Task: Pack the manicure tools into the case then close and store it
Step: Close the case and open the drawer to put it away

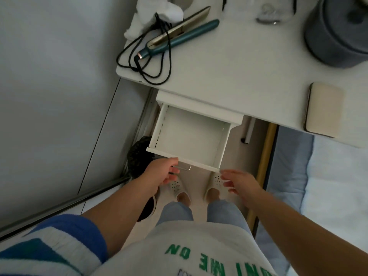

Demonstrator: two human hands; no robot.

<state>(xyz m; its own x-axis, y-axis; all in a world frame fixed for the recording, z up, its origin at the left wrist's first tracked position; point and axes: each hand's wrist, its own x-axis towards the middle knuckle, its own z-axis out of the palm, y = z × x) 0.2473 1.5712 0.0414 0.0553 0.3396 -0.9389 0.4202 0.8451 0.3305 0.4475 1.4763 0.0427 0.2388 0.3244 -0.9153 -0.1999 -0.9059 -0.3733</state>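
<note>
A closed beige case (323, 109) lies flat on the white desk (249, 72) near its right front edge. Under the desk a white drawer (189, 136) stands pulled out, and nothing lies inside it. My left hand (163, 172) holds the metal drawer handle (184, 166) at the drawer's front. My right hand (239, 182) hovers just right of the drawer's front corner, fingers spread, holding nothing. No loose manicure tools are visible.
A teal and gold hair straightener (179, 30) with a black cord (147, 62) lies at the desk's left back, beside white cloth (153, 12). A grey round container (336, 34) stands at the back right. A bed (328, 186) is at right, a dark bin (139, 154) left of the drawer.
</note>
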